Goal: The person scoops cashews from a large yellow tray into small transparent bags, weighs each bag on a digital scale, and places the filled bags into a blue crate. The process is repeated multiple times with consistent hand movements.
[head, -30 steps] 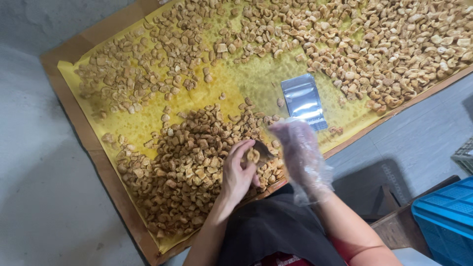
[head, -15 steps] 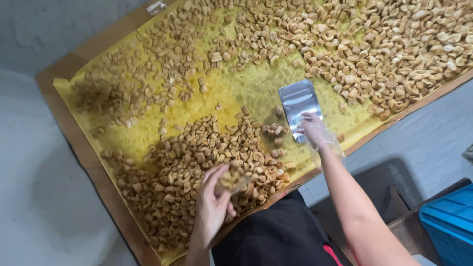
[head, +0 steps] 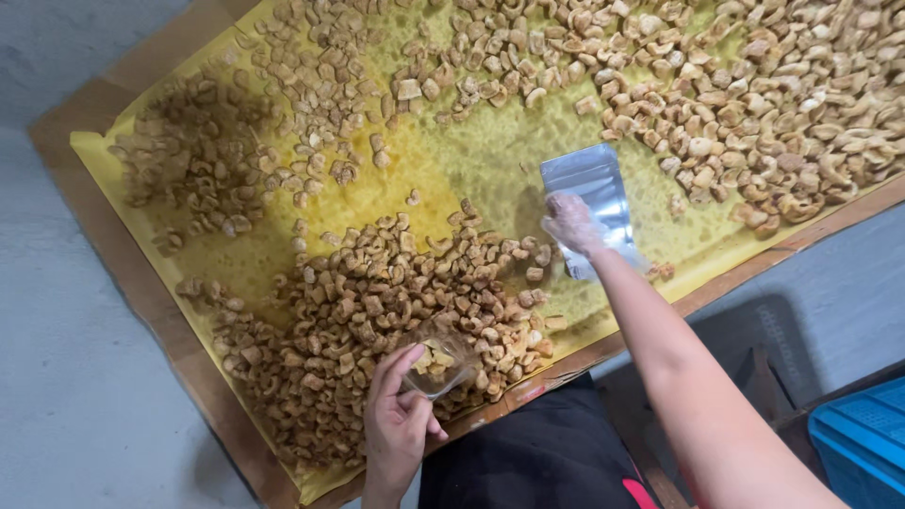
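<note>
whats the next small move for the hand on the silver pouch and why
Probably lift the silver pouch toward the clear cup. The right hand already rests on it, while the left hand holds the cup with snack pieces scooped in.

The fried snack pieces [head: 377, 311] across the middle are golden tan, darker brown at upper left. They lie on oil-blotched yellow paper [head: 490, 160] over brown cardboard [head: 113, 245]. My right hand [head: 570, 221] touches a shiny silver pouch [head: 589, 179]. At lower right a blue crate [head: 863, 438]; the floor [head: 57, 377] is grey.
</note>
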